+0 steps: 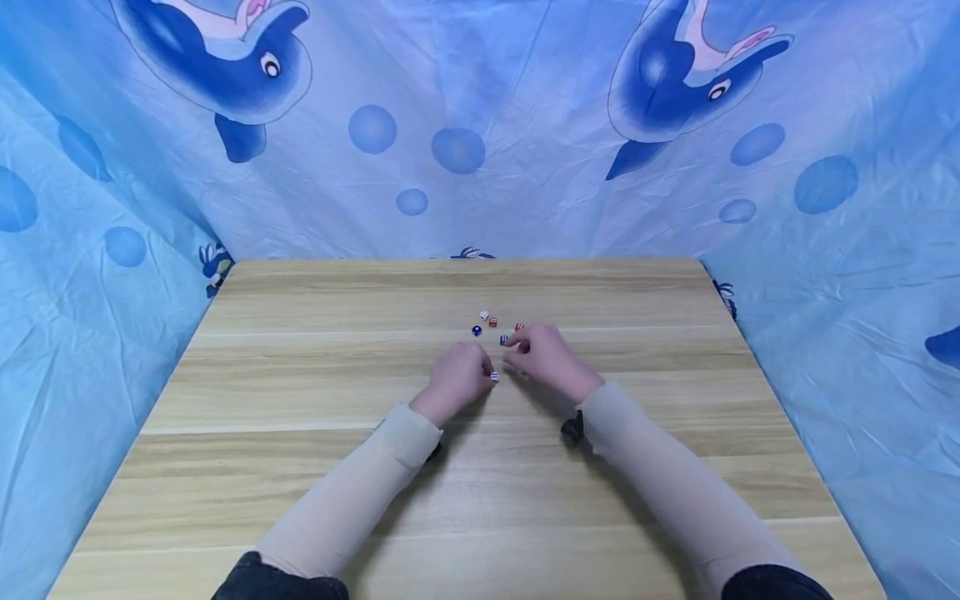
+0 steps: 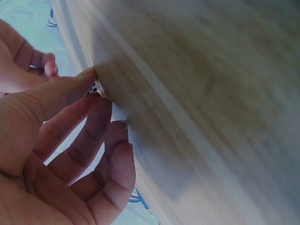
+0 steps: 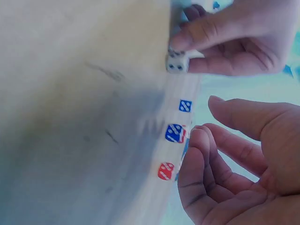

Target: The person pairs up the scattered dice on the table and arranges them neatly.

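Observation:
My left hand pinches a white die with dark pips between thumb and fingertips, low at the tabletop. The right wrist view shows this white die close up. Opposite it is my right hand, thumb and fingertips apart, nothing seen between them. A blue die sits by its fingertips, and a red die lies just behind the hand. Farther back are another blue die, a second red die and another white die.
The dice lie on a light wood-grain table. A blue cloth printed with dolphins and bubbles hangs behind the table and along both sides.

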Tool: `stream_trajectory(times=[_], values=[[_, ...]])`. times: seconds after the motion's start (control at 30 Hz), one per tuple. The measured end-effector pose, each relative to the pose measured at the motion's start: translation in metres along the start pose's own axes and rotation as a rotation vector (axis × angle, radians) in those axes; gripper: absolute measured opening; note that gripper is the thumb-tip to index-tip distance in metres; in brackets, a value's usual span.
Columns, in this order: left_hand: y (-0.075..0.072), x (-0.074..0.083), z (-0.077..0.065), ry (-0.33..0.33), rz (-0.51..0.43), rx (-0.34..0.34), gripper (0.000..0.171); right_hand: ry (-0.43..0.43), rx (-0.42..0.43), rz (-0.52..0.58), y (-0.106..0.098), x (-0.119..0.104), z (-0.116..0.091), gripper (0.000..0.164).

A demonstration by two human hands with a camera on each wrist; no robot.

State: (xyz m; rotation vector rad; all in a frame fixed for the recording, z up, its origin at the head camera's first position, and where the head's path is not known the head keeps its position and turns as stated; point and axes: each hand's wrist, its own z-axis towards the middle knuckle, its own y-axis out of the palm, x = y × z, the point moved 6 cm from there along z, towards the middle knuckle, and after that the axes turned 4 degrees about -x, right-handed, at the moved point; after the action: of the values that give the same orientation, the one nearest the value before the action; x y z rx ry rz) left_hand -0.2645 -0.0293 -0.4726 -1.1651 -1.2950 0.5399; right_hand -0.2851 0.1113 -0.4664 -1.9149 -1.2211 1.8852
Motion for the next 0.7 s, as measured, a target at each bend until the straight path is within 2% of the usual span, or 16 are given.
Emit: stream_trajectory(times=[0.1, 0.33, 0.47, 0.7], values=[[0.000, 0.000, 0.000, 0.009, 0.005, 0.011, 0.007, 0.009, 0.012, 0.038, -0.007, -0.002, 0.006, 0.032], [0.000, -0.001, 0.000, 0.007, -0.012, 0.012, 0.006, 0.007, 0.071, -0.056, -0.020, -0.011, 0.026, 0.032], [-0.001, -0.001, 0.000, 0.012, -0.026, 0.015, 0.007, 0.005, 0.098, -0.074, -0.024, -0.015, 0.038, 0.030], [-0.001, -0.001, 0.000, 0.026, -0.018, 0.029, 0.006, 0.028, 0.095, -0.097, -0.024, -0.019, 0.051, 0.032]])
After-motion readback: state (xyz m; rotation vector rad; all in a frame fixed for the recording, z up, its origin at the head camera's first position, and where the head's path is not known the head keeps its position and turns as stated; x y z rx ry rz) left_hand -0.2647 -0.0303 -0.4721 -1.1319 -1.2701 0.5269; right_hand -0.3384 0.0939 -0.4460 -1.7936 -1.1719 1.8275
